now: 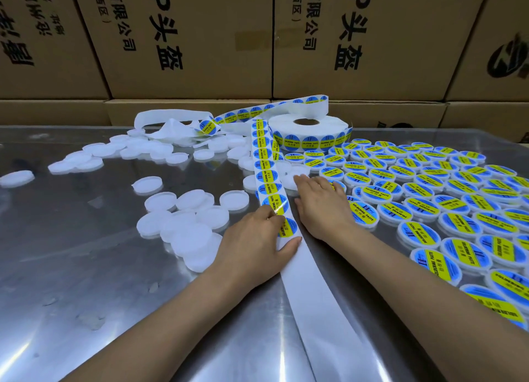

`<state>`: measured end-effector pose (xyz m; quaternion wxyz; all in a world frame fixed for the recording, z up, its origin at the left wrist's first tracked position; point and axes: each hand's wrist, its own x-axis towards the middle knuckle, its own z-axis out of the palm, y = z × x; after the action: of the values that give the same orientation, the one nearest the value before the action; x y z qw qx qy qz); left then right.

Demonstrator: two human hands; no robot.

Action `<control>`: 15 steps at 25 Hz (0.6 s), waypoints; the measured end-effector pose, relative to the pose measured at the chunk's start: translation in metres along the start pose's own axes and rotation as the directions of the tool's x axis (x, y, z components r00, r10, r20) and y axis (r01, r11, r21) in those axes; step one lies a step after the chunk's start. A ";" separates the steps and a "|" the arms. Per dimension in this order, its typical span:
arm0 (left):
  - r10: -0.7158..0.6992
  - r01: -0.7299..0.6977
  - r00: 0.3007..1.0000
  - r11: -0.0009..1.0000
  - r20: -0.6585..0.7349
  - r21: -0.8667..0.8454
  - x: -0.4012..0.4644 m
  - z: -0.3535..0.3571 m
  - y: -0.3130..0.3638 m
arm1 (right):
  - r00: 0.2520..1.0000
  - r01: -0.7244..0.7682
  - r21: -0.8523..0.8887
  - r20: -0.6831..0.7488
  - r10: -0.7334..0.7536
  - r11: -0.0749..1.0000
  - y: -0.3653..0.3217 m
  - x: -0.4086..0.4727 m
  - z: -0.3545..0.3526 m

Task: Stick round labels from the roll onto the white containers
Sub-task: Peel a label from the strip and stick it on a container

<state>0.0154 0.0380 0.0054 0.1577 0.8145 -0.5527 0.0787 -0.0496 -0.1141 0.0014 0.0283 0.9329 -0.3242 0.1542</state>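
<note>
Backdrop: stacked cardboard cartons (186, 38) with printed characters stand behind a shiny steel table (86, 267), which carries all the work.

Unlabelled stock: plain white containers (183, 218) lie loose and partly overlapping on the left half of the table; reaching into that heap could drag neighbours along or tip one off its stack.

Spent liner: crumpled backing paper (171, 129) piles up at the far left-centre, near more blanks; it may snag the feed if it creeps toward the roll.

Left hand: the left hand (252, 247) pinches the nearest label (286, 227) on the label strip (267, 169), fingers curled at the label's edge, thumb lying across the bare liner below. Judged risk: a fast pull could crease or tear the label, or fold its glue side onto itself.

Strip: it runs from the label roll (309, 132) down the table centre; with the liner only lightly pinned, peeling may lift the whole strip.

Right hand: the right hand (320, 207) lies flat, fingers straight and spread, gripping nothing, resting over containers just beside the strip; I cannot tell whether it is pressing a label down.

Finished stock: labelled containers (429, 187) crowd the right side, touching one another; a sliding palm could shove them out of rows or skew a fresh label.
</note>
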 end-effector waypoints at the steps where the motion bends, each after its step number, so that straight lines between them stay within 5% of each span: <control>1: -0.004 0.004 1.000 1.000 0.005 -0.003 -0.001 0.001 -0.001 | 0.999 -0.020 0.013 0.028 0.020 1.000 0.001 0.003 0.002; 15: 0.008 -0.009 1.000 0.999 -0.008 -0.036 0.002 0.004 -0.005 | 0.970 -0.013 -0.113 -0.244 -0.015 0.994 0.001 -0.064 -0.019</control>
<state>0.0207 0.0368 0.0014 0.1743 0.8089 -0.5568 0.0728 -0.1028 -0.0743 -0.0003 0.1210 0.9037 -0.3262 0.2494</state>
